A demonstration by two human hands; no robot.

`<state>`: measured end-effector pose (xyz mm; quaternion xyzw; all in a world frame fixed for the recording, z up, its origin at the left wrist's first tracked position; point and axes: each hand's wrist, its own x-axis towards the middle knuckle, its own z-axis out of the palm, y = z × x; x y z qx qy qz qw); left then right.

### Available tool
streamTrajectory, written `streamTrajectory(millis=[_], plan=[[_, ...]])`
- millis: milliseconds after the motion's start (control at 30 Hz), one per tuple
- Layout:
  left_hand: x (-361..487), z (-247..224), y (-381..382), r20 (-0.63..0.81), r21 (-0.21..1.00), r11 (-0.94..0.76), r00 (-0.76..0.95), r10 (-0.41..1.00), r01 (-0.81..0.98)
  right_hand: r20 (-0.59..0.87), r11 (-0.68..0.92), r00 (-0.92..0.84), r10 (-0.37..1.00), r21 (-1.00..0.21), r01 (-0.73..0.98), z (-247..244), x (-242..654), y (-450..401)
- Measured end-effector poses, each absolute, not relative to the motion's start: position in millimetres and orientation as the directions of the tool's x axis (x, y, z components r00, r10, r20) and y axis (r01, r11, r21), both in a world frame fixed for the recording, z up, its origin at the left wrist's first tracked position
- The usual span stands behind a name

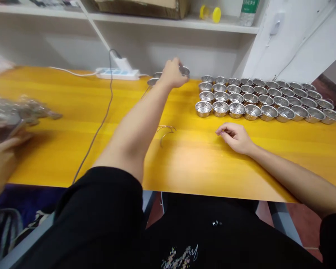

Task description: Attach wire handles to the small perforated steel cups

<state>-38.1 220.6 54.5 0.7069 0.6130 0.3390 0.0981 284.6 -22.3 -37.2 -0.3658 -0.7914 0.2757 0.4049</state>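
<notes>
"What does the left hand (172,73) have?"

"A metal cup (186,71). The thumb and fingers close around its side, and the hand hides part of it."

"Where is that cup?"

"At the back of the table (190,160), short of the cup rows (252,99) on the right. I can't tell whether its base touches the wood."

"And the right hand (236,137)?"

"Just in front of the rows, well apart from the left. Its fingers curl in, with the thumb near their tips. I can't tell whether they pinch anything."

"What's around the left forearm?"

"Some thin curved wires (165,126) lie just to its right. More cups (153,81) show behind it, partly covered by the arm."

"How do the rows stand?"

"Four of them, the cups upright and close together, mouths up. Holes pierce their walls, and wire handles show on several."

"Over on the left?"

"A power strip (117,74) lies along the back, and a grey cord (108,108) runs to the front edge. Farther out, a co-worker's hand (9,149), blurred, is at some clear bags (5,112)."

"And above?"

"A white shelf (145,19) with a cardboard box (134,5), a yellow-lidded jar (210,14) and a bottle (249,11)."
</notes>
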Motion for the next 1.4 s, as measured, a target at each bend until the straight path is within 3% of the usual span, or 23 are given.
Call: streamTrajectory(millis=[133,367,567,767,900,1133,1233,1333,1400], plan=[[-7,35,271,0.241,0.566,-0.130,-0.013,0.971,0.814,0.427,0.581,-0.426,0.798,-0.732,0.356,-37,285,-24],[19,21,278,0.161,0.606,-0.148,0.062,0.985,0.781,0.410,0.563,-0.432,0.803,-0.760,0.324,-35,283,-28],[11,34,259,0.195,0.612,-0.346,0.289,0.937,0.711,0.365,0.520,-0.442,0.819,-0.797,0.306,-33,286,-29],[-65,67,278,0.178,0.500,-0.254,0.189,0.966,0.828,0.318,0.465,-0.432,0.844,-0.834,0.296,-30,285,-31],[-112,64,278,0.100,0.317,-0.217,0.195,0.976,0.923,0.280,0.415,-0.407,0.869,-0.861,0.295,-30,284,-32],[-73,42,244,0.097,0.118,-0.164,0.153,0.984,0.979,0.274,0.415,-0.407,0.871,-0.854,0.313,-31,287,-32],[-62,68,204,0.170,0.186,-0.199,0.168,0.971,0.962,0.296,0.454,-0.424,0.856,-0.823,0.342,-31,289,-33],[-74,115,117,0.391,0.320,-0.335,0.198,0.899,0.886,0.335,0.514,-0.450,0.828,-0.774,0.369,-30,287,-38],[-90,143,36,0.543,0.304,-0.455,0.240,0.805,0.837,0.360,0.562,-0.490,0.794,-0.741,0.367,-28,282,-42]])
